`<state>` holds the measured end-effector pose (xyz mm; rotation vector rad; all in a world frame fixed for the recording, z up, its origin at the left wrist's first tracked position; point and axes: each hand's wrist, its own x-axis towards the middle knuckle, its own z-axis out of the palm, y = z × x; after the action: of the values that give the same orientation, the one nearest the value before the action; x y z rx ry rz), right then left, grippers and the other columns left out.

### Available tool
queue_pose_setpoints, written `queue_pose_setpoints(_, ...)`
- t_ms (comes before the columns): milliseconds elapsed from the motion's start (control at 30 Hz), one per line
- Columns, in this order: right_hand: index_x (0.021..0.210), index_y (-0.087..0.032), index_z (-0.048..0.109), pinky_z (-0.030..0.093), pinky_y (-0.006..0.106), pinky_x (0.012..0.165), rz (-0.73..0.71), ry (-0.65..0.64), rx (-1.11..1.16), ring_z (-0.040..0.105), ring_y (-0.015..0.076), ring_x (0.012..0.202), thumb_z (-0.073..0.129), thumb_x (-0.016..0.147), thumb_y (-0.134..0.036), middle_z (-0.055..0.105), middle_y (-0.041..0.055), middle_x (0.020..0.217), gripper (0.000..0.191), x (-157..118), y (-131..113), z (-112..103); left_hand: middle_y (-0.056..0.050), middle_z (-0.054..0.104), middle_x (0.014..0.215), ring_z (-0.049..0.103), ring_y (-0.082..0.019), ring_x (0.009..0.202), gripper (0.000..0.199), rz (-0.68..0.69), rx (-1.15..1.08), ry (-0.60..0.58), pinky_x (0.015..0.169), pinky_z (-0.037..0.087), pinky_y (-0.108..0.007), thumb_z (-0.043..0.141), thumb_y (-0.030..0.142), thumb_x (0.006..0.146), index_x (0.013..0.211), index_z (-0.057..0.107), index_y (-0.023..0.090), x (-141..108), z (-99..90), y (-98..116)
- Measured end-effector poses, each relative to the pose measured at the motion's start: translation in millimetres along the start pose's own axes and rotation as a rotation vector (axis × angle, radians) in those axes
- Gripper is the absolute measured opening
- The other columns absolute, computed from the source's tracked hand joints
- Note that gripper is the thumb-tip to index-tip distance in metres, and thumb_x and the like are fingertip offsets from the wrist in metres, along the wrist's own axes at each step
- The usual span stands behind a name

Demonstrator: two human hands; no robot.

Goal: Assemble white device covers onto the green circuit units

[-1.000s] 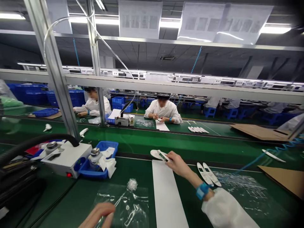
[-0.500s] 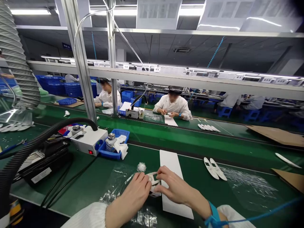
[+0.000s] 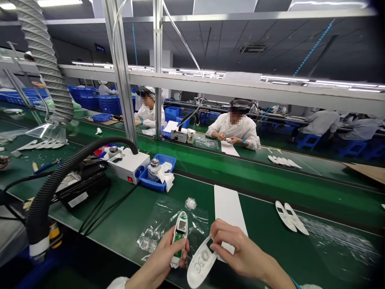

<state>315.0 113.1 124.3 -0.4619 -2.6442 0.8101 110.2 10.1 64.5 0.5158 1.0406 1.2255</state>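
My left hand (image 3: 161, 261) grips a white elongated housing half (image 3: 179, 237) with a green circuit board showing inside it. My right hand (image 3: 237, 251) holds a matching white cover shell (image 3: 200, 263) by its upper end, tilted beside the first piece; the two parts are apart. Both hover over the near edge of the green bench. Beneath them lie a clear plastic bag (image 3: 168, 224) and a white paper strip (image 3: 228, 206).
Two white shells (image 3: 290, 216) lie to the right. A blue tray (image 3: 158, 174) with a bottle and cloths, a white box unit (image 3: 129, 164) and a black corrugated hose (image 3: 60, 176) stand at left. Other people work across the green conveyor (image 3: 240, 172).
My right hand drew back from the far conveyor edge with a white piece. Both hands met over the bag, then separated the piece into a board half and a cover.
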Motion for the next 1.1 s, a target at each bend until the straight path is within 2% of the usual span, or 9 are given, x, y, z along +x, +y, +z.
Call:
queue_pose_setpoints(167,0.077,-0.021,0.053,0.047,0.032,0.066,-0.045,-0.084,-0.021,0.054,0.0200,0.080,0.047,0.094,-0.017,0.059,0.0062,0.084,0.019,5.4,-14.5,15.3,-0.006,0.066,0.100,0.059,-0.020,0.094,0.067,0.033,-0.007,-0.091,0.084,0.042,-0.029,0.086,0.035,0.058,0.114,0.055,0.016,-7.8,9.3,-23.5)
queue_pose_setpoints(267,0.081,-0.022,0.054,0.049,0.035,0.073,-0.034,-0.013,0.006,0.054,0.0218,0.088,0.049,0.093,-0.016,0.059,0.0061,0.087,0.014,6.3,-15.3,24.4,-0.006,0.064,0.097,0.056,-0.019,0.087,0.068,0.123,0.085,-0.144,0.080,0.041,-0.030,0.085,0.038,0.058,0.114,0.054,0.013,-6.2,6.9,-33.4)
queue_pose_setpoints(400,0.095,-0.023,0.054,0.047,0.042,0.078,0.002,0.160,-0.099,0.052,0.0261,0.095,0.050,0.092,-0.014,0.057,0.0082,0.094,0.011,9.0,-24.5,40.7,-0.006,0.063,0.099,0.056,-0.022,0.091,0.057,0.170,0.228,-0.008,0.084,0.042,-0.033,0.077,0.029,0.065,0.114,0.052,0.015,-5.8,6.6,-38.7)
queue_pose_setpoints(533,0.093,-0.024,0.052,0.045,0.042,0.067,0.032,0.177,-0.225,0.053,0.0269,0.083,0.055,0.088,-0.013,0.057,0.0081,0.091,0.012,16.0,-37.0,59.1,-0.010,0.064,0.109,0.059,-0.026,0.103,0.042,0.260,0.410,0.046,0.093,0.043,-0.036,0.063,0.021,0.072,0.111,0.051,0.016,-6.9,10.6,-39.6)
queue_pose_setpoints(633,0.091,-0.024,0.051,0.045,0.043,0.067,0.012,0.202,-0.294,0.051,0.0264,0.079,0.054,0.087,-0.014,0.058,0.0078,0.088,0.011,21.9,-41.2,68.1,-0.019,0.057,0.128,0.053,-0.031,0.121,0.057,0.248,0.529,0.102,0.104,0.039,-0.039,0.058,0.020,0.072,0.126,0.044,0.010,-6.6,7.7,-45.6)
queue_pose_setpoints(800,0.087,-0.022,0.049,0.043,0.041,0.068,-0.008,0.205,-0.258,0.050,0.0234,0.075,0.041,0.094,-0.012,0.057,0.0067,0.083,0.015,24.8,-45.9,74.2,-0.031,0.034,0.148,0.029,-0.039,0.140,0.093,0.066,0.627,0.234,0.114,0.025,-0.048,0.066,0.041,0.070,0.141,0.025,-0.003,-9.3,-2.9,-55.4)
queue_pose_setpoints(933,0.083,-0.023,0.047,0.044,0.038,0.074,0.082,0.218,-0.027,0.051,0.0203,0.078,0.039,0.097,-0.017,0.056,0.0037,0.083,0.017,26.1,-41.5,70.1,-0.019,0.053,0.138,0.041,-0.038,0.132,0.079,0.117,0.505,0.193,0.109,0.034,-0.044,0.074,0.036,0.064,0.133,0.045,0.013,-16.4,-5.9,-46.7)
queue_pose_setpoints(1000,0.081,-0.023,0.046,0.045,0.033,0.071,0.179,0.346,0.084,0.053,0.0183,0.076,0.039,0.099,-0.023,0.056,0.0023,0.080,0.019,33.0,-26.8,62.9,-0.013,0.065,0.122,0.053,-0.036,0.120,0.069,0.131,0.387,0.170,0.100,0.043,-0.040,0.077,0.034,0.061,0.124,0.055,0.017,-20.7,-8.0,-40.7)
queue_pose_setpoints(1100,0.078,-0.022,0.047,0.042,0.032,0.069,0.276,0.572,-0.085,0.053,0.0186,0.073,0.041,0.098,-0.028,0.057,0.0026,0.076,0.022,53.7,12.7,53.5,-0.006,0.071,0.085,0.064,-0.025,0.081,0.057,0.060,0.205,0.171,0.075,0.051,-0.032,0.083,0.039,0.056,0.105,0.063,0.016,-27.1,-13.9,-36.0)
